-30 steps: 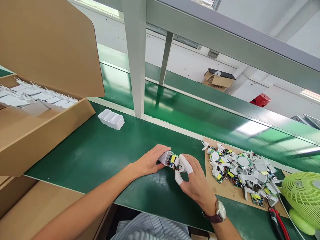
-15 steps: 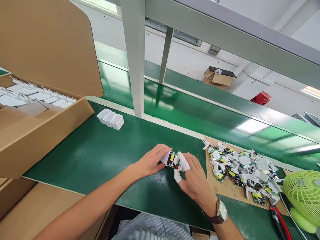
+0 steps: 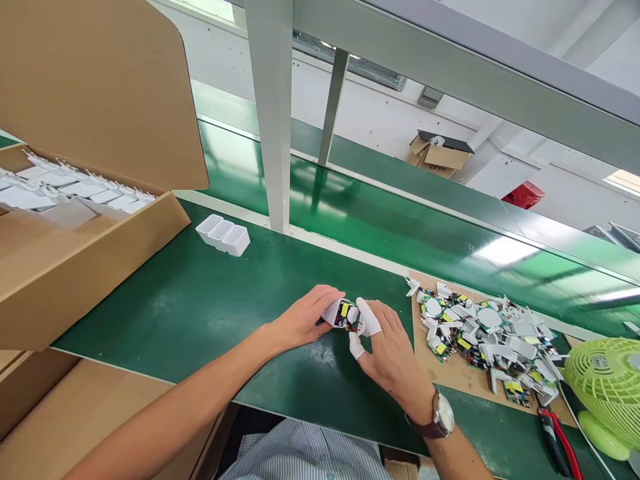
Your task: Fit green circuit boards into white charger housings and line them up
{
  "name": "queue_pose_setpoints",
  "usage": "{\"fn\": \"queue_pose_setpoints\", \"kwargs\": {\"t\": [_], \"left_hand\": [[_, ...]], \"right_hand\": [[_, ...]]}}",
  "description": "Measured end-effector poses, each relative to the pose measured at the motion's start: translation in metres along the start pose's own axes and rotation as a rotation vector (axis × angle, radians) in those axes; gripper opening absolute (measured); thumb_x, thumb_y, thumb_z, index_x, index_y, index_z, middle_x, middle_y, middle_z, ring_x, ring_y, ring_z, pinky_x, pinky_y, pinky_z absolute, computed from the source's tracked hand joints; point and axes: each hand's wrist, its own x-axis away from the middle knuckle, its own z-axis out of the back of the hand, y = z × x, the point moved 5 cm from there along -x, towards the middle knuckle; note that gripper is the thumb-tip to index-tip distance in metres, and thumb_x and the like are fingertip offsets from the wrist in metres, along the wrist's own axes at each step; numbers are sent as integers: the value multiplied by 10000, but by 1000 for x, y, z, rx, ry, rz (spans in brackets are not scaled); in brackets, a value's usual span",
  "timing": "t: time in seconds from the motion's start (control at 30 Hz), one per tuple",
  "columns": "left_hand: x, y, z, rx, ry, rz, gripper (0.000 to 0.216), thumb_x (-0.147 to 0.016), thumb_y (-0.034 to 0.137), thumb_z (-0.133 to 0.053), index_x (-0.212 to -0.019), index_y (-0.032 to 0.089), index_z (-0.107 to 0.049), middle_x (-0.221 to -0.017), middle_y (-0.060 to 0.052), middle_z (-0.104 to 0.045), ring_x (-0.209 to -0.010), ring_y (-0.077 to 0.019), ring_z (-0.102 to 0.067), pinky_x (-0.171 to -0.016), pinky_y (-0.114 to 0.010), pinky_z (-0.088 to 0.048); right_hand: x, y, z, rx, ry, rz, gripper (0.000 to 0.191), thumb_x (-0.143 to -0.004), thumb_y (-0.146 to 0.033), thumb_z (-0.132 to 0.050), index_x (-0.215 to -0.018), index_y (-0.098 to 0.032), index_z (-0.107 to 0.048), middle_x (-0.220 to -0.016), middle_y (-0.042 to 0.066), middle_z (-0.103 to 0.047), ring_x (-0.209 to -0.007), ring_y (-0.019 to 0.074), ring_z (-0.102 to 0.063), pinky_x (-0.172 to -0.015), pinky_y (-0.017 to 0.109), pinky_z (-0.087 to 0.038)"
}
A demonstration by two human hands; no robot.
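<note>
Over the green bench, my left hand (image 3: 311, 316) is closed around a white plastic charger housing (image 3: 331, 313). A circuit board (image 3: 346, 315) with a yellow-wrapped part and a white round pad sits partly inside the housing's open end. My right hand (image 3: 387, 340), with white covers on thumb and forefinger, grips the board's outer end between those two fingertips. The fingertips hide part of that end. Three empty white housings (image 3: 223, 235) stand side by side farther back on the bench.
At left an open cardboard box (image 3: 100, 257) holds rows of white plug pieces. Circuit boards and white parts lie heaped on a cardboard sheet (image 3: 457, 379) at right. Red-and-black pliers (image 3: 560, 440) and a green fan (image 3: 605, 387) stand nearby. A grey post (image 3: 273, 120) rises behind the bench.
The circuit board has turned slightly and its white pad shows more between my hands. Both hands stay in nearly the same place, and the camera view has shifted a little.
</note>
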Motion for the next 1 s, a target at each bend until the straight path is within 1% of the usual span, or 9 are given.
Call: {"fn": "queue_pose_setpoints", "kwargs": {"t": [0.17, 0.63, 0.8, 0.9, 1.0], "left_hand": [[-1, 1, 1, 1, 11, -3, 627, -916, 108, -622, -1486, 209, -382, -1354, -154, -563, -1282, -289, -541, -1071, -501, -528], [1, -3, -3, -14, 21, 9, 631, -946, 203, -661, -1504, 222, -366, -1358, -161, -562, -1268, -302, -557, -1052, -526, -536], [-1, -1, -1, -4, 25, 3, 618, -949, 197, -661, -1497, 228, -378, -1352, -154, -570, -1262, -292, -559, -1050, -519, -539], [-1, -1, -1, 4, 32, -3, 625, -949, 200, -662, -1504, 232, -375, -1355, -153, -573, -1265, -290, -561, -1059, -521, -534], [-1, -1, -1, 5, 28, 5, 629, -950, 200, -661, -1507, 238, -371, -1363, -152, -572, -1271, -290, -561, -1068, -523, -529]], "right_hand": [[2, 2, -2, -6, 10, -15, 663, -892, -97, -509, -1529, -140, -332, -1256, 184, -616, -1172, 347, -577, -974, 565, -568], [-3, 2, 6, 6, 22, 5, 686, -917, -125, -518, -1564, -142, -291, -1254, 175, -639, -1172, 339, -597, -972, 549, -576], [-1, 4, 4, -1, 50, 32, 716, -920, -124, -539, -1580, -123, -260, -1278, 193, -631, -1185, 341, -594, -972, 551, -577], [0, 5, 3, 9, 38, 30, 726, -918, -119, -534, -1587, -125, -251, -1298, 195, -626, -1203, 343, -588, -983, 559, -572], [1, 5, 2, 18, 23, 20, 717, -905, -108, -526, -1577, -124, -277, -1303, 190, -626, -1208, 342, -585, -993, 557, -565]]}}
